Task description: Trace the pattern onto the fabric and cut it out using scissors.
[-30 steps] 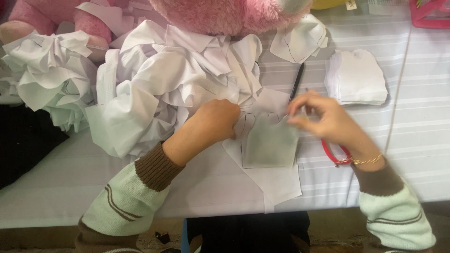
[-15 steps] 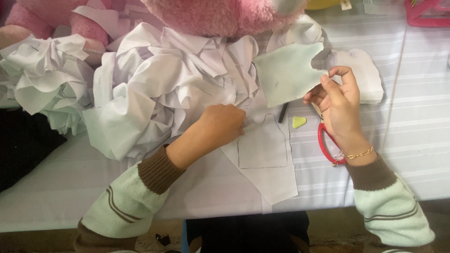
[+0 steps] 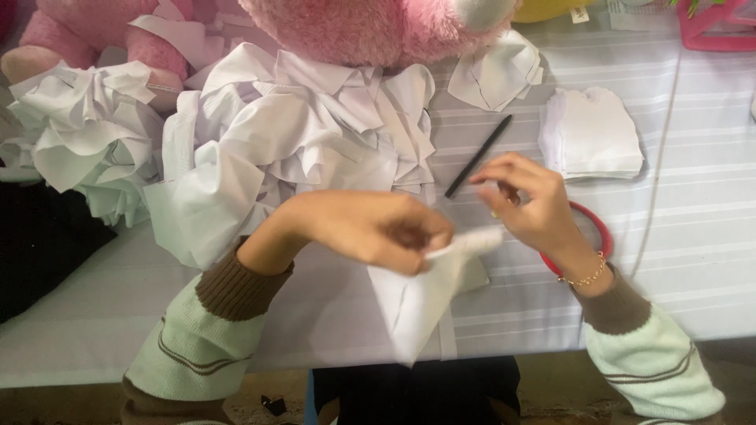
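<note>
- white cloth piece (image 3: pixel 421 295), thin and soft, hangs in a loose point above the near edge of the grey striped bench (image 3: pixel 693 236), its top edge bunched between the two hands.
- left hand (image 3: pixel 378 232) has its fingers curled shut around the upper fold of the white cloth piece, knuckles toward the camera.
- right hand (image 3: pixel 531 205) hovers just beside it; thumb and forefinger are close together near the cloth's upper corner, but motion blur hides whether they actually pinch it, so i cannot tell.
- judged from this, the step in hand looks like turning or folding the piece; the next move calls for a firm pinch at the free corner so the cloth does not slip.
- black pen (image 3: pixel 478 156) lies slanted on the bench beyond the hands.
- red ring-shaped handle (image 3: pixel 597 228) shows partly behind the right wrist.
- heap of crumpled white garments (image 3: pixel 299 134) sits behind the left hand, under a pink plush toy (image 3: pixel 370 27).
- small stack of white cut pieces (image 3: pixel 594 134) rests well apart, at the far right.
</note>
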